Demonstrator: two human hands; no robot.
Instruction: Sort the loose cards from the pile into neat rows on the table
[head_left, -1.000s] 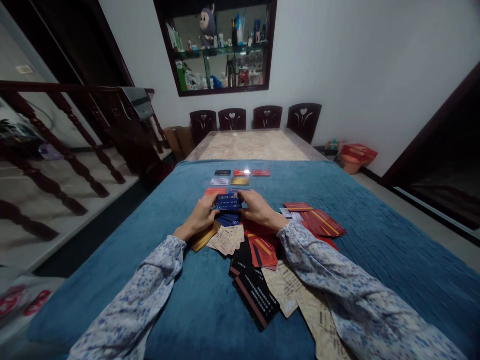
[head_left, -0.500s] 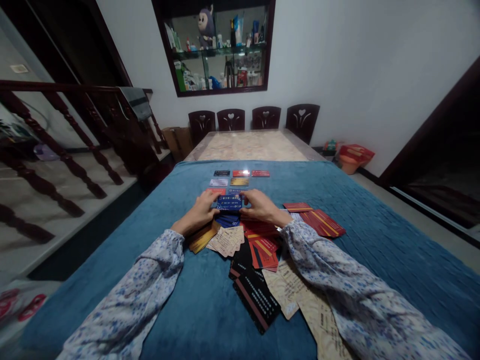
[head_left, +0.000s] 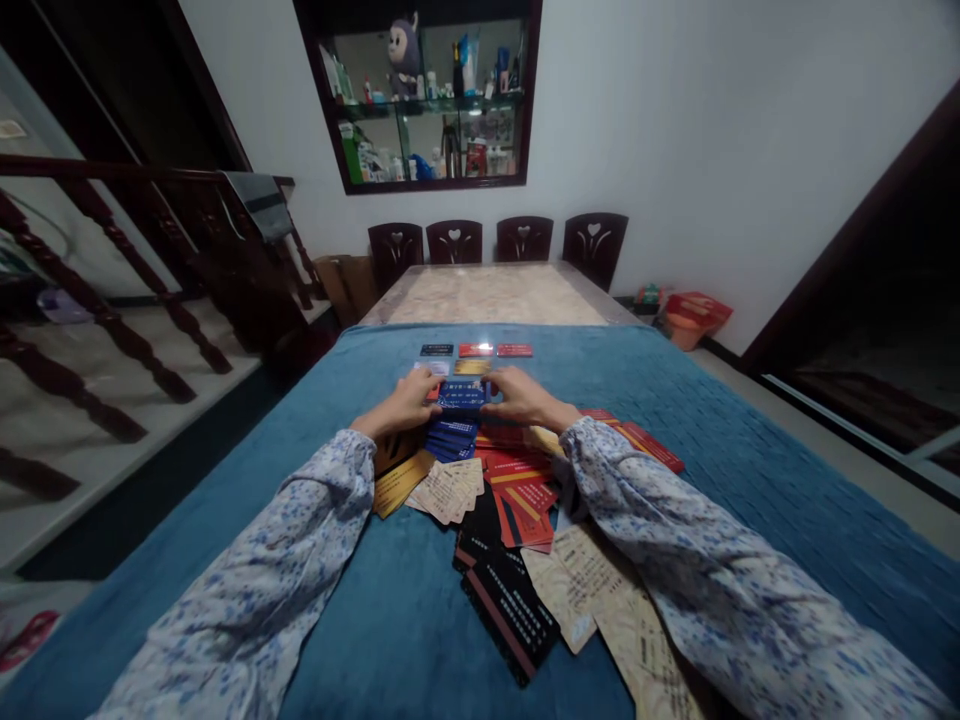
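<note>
A blue card (head_left: 463, 394) with white print is pinched by its short edges between my left hand (head_left: 406, 402) and my right hand (head_left: 526, 399). It is held just over the cloth, in front of the laid-out cards. Part of a red card shows beside my left fingertips. Below my hands lie fanned blue cards (head_left: 451, 438), gold cards (head_left: 403, 483), cream cards (head_left: 448, 490) and red cards (head_left: 523, 495). Nearer to me are black cards (head_left: 511, 610) and larger beige cards (head_left: 574, 580). My right forearm partly covers the pile.
Beyond my hands, a black card (head_left: 436, 350), two red cards (head_left: 514, 350), a pale card (head_left: 432, 368) and a gold card (head_left: 472, 367) lie in rows. A blue cloth (head_left: 360, 620) covers the near table. Chairs (head_left: 524, 239) stand at the far end.
Both hands have moved the blue card slightly forward and tilted it flatter, covering the blue card behind it. More of the fanned blue cards now shows. The camera view has shifted a little.
</note>
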